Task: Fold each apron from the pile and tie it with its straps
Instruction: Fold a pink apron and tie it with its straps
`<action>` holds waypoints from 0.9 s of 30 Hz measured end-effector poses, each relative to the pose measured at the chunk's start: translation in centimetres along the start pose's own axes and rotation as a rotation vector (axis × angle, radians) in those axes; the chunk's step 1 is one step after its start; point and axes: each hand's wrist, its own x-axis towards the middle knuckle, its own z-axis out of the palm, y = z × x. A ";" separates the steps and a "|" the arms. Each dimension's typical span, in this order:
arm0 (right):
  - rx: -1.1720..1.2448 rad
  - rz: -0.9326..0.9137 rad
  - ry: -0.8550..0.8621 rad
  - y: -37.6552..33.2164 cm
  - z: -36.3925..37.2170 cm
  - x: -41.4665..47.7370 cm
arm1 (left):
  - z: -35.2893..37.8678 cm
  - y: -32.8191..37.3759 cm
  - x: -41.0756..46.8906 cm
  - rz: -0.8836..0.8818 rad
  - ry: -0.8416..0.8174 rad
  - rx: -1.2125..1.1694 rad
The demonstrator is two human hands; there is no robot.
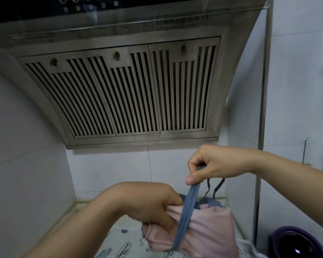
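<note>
The left hand [153, 205] clamped one end of the folded pink apron [203, 229], its fingertips buried in cloth. Above it, the right hand [211, 164] pinched the blue strap [186, 213] taut around the bundle. A cooker hood [119, 90] loomed behind; a purple bowl [296, 243] sat cut off beyond the apron.

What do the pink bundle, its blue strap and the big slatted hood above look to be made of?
Pink apron: soft woven cloth, matte, judging by its gathered folds. Blue strap: flat fabric tape, matte, pulled taut from the right hand while the left hand clamps the bundle. Range hood: probably brushed stainless steel, grey and dully reflective, with grimy slats.
</note>
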 end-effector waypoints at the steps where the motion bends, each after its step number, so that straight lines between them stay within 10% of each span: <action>1: 0.056 -0.014 -0.013 0.1 0.3 0.1 | 0.0 0.5 -0.2 0.035 0.001 0.029; 9: 0.686 -0.148 -0.123 1.8 2.8 0.0 | -1.0 0.7 -1.5 0.125 -0.096 -0.103; 18: 0.694 -0.032 -0.426 2.7 3.7 -0.1 | -1.1 -0.5 -1.5 0.156 -0.128 -0.161; 27: -0.023 0.177 -0.075 1.5 1.3 -1.2 | -0.1 -2.7 -1.3 0.077 0.014 -0.208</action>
